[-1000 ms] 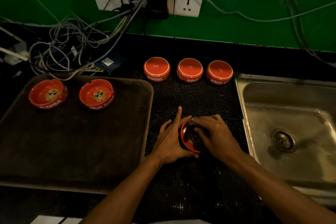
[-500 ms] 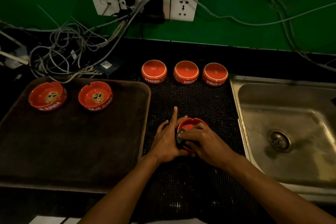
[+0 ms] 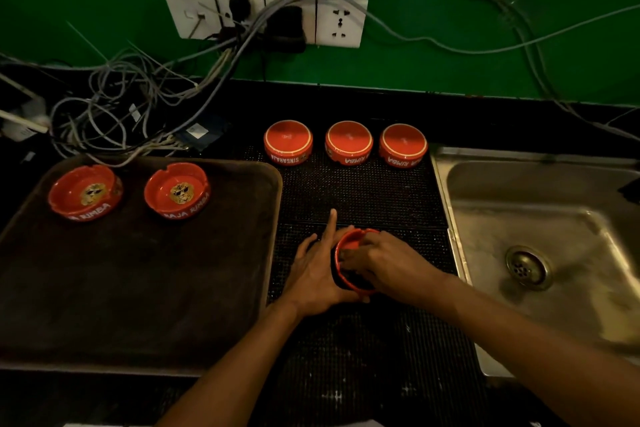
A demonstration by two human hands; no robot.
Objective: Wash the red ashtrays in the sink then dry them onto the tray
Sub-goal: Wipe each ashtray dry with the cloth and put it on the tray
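Cupping the ashtray tilted on the counter, the left hand is bracing it, likely so the right hand, fingers curled inside, can be wiping it dry. The tray is waiting left of the grip, the sink right.

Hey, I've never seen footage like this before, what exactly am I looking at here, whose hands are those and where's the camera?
There is no machine here. The camera sits on a person's head and looks down at their own two bare hands over a dark counter. The left hand holds a red ashtray tilted on its side over a black dotted mat, and the right hand reaches into it, probably wiping; what it holds is hidden. On the left, a brown tray carries two upright ashtrays. Three upside-down ashtrays stand in a row at the back of the mat. A steel sink is on the right.
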